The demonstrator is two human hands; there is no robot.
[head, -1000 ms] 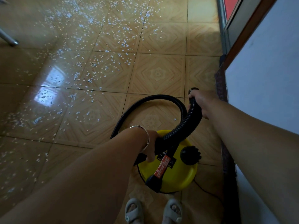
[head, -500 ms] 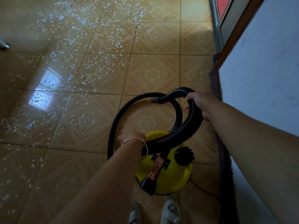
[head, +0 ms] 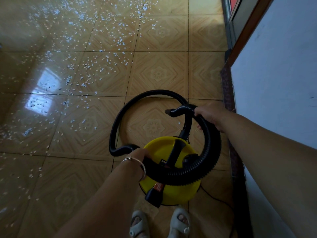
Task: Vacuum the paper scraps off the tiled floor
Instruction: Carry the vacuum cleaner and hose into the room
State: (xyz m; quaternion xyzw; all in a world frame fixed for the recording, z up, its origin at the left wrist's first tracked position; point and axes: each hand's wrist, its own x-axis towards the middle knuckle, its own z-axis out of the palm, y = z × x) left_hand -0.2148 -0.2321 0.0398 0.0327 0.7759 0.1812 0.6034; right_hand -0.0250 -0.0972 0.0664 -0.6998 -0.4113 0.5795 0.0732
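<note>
Tiled floor (head: 159, 73), glossy tan with a diamond pattern, window glare on the left. White wall (head: 274, 66) along the right side, with a dark skirting strip (head: 228, 93) at its foot and a brown door frame (head: 248, 28) further ahead.

- Paper scraps (head: 103, 66): small white bits scattered over the tiles ahead and to the left, thickest in the far middle. Most lie well apart from the machine; a few lie near the hose loop.
- Vacuum (head: 157, 148): round yellow canister standing on the floor just in front of the person's sandals (head: 180, 220), near the wall. A black carry handle (head: 175, 152) runs across its lid. A thin cord (head: 214, 196) trails from its right side.
- Hose (head: 212, 152): black and ribbed. One stretch arcs over the right side of the canister and across the lid; another loops out onto the floor ahead and to the left.
- Left grip (head: 139, 156): fingers curled round the hose at the left edge of the lid. A thin bracelet (head: 135, 160) sits on the wrist.
- Right grip (head: 210, 115): closed round the hose above the floor, ahead of the canister, right behind the curved end piece (head: 180, 109), whose opening points left.
</note>
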